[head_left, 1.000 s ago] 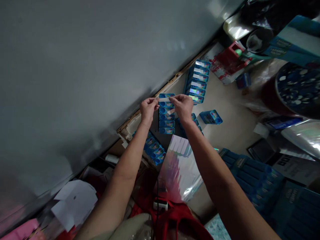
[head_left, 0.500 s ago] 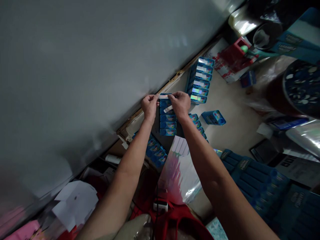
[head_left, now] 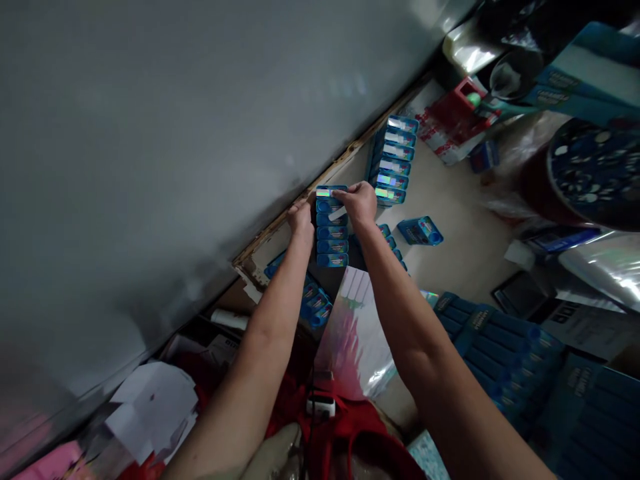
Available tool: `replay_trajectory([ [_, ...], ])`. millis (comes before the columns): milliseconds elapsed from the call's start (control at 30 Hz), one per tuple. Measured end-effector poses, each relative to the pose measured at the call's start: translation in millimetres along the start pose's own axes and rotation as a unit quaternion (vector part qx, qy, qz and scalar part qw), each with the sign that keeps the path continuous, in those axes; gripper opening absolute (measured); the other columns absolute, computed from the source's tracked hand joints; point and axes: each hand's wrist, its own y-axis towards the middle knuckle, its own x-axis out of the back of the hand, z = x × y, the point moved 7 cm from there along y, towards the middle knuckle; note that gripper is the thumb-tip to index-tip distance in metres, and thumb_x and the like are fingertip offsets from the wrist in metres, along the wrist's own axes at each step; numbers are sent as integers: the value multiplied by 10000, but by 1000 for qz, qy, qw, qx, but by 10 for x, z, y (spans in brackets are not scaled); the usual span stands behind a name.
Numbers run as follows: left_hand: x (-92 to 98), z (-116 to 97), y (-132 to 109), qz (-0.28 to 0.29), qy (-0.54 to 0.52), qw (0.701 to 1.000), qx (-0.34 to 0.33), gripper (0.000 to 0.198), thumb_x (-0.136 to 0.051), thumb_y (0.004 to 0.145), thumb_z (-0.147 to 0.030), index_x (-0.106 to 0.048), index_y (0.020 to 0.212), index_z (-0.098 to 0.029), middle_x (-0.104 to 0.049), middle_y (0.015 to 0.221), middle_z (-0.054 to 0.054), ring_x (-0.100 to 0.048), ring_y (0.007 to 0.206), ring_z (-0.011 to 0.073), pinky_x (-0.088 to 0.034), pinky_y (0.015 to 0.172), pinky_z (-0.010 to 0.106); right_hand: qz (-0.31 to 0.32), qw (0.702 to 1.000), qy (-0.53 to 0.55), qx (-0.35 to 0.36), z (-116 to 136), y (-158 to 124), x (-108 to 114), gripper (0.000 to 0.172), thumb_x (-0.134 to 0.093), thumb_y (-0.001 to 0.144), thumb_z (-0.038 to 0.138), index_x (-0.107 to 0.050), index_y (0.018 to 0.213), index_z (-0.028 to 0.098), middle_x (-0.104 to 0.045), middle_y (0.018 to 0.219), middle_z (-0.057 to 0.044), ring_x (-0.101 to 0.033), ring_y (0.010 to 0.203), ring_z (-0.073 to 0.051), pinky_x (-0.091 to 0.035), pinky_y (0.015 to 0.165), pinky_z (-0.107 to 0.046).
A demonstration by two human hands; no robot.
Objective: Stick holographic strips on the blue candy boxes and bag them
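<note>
Your right hand is pinching a white strip over blue boxes near the worktop's wall-side edge, your left hand, its grip unclear, sitting alongside.

We see a smooth grey wall filling the upper left, with a worn wooden strip slanting along its foot beside the counter. Towards the upper right we find a red holder with a green piece in it, near a pale yellow container. Further right we make out a round tub, dark blue and whitish on top, with clear plastic beside it. At lower left we notice white paper and a pink item, partly cut off
</note>
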Motion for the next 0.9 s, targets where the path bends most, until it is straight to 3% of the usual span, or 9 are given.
replay_trajectory([
  [100,282,-236,-240,-37,130,986,-98,35,-715,861,-214,-713,876,-182,-776,932,36,-725,915,154,-536,854,245,-32,997,64,-41,42,-188,167,399,-812,729,435,-462,749,244,-554,732,41,-500,678,-141,-369,675,-291],
  [167,396,-394,-480,0,151,974,-168,174,-713,914,-366,-734,926,-194,-778,955,52,-727,944,174,-538,872,257,-38,993,105,-34,104,-297,231,399,-808,743,422,-451,740,245,-533,713,50,-485,663,-131,-372,675,-288],
  [200,427,-422,-596,33,137,976,-169,250,-693,937,-442,-738,933,-196,-775,944,59,-729,928,179,-546,861,267,-38,991,121,-33,126,-340,244,399,-808,748,415,-447,734,245,-523,704,54,-477,656,-128,-372,672,-287],
  [333,332,-219,-966,205,10,978,26,406,-731,899,-586,-730,929,-182,-753,866,55,-711,745,159,-587,767,305,-34,988,148,-35,161,-454,210,412,-810,763,429,-444,723,243,-509,689,58,-483,654,-124,-382,668,-283],
  [400,262,-121,-1062,240,-31,966,97,409,-876,774,-525,-713,884,-167,-737,814,29,-685,688,131,-595,754,296,-31,987,152,-35,142,-492,174,424,-798,779,468,-441,729,245,-513,689,58,-499,660,-126,-401,670,-281],
  [500,284,-92,-1005,200,-55,973,103,401,-963,661,-395,-673,796,-155,-709,743,-6,-650,648,95,-583,720,249,-3,978,204,-34,62,-536,102,446,-794,761,546,-464,782,247,-537,698,59,-533,650,-131,-439,652,-277],
  [667,372,-303,-712,152,31,988,-22,278,-863,779,-322,-650,727,-151,-655,651,-28,-588,561,69,-516,591,189,61,952,300,-17,-25,-520,-23,503,-865,628,474,-526,909,231,-654,744,28,-648,691,-175,-498,666,-297],
  [767,352,-424,-534,135,96,983,-74,232,-817,826,-304,-677,731,-146,-642,628,-21,-573,537,72,-497,559,189,5,972,237,1,-27,-437,-7,398,-818,656,364,-539,907,232,-667,744,32,-669,703,-187,-510,703,-320],
  [900,272,-399,-362,131,137,980,-67,213,-803,836,-299,-693,733,-147,-646,626,-10,-590,546,86,-511,574,202,-69,989,124,32,31,-352,0,327,-753,676,254,-504,888,255,-665,748,62,-675,736,-186,-511,786,-351],
])
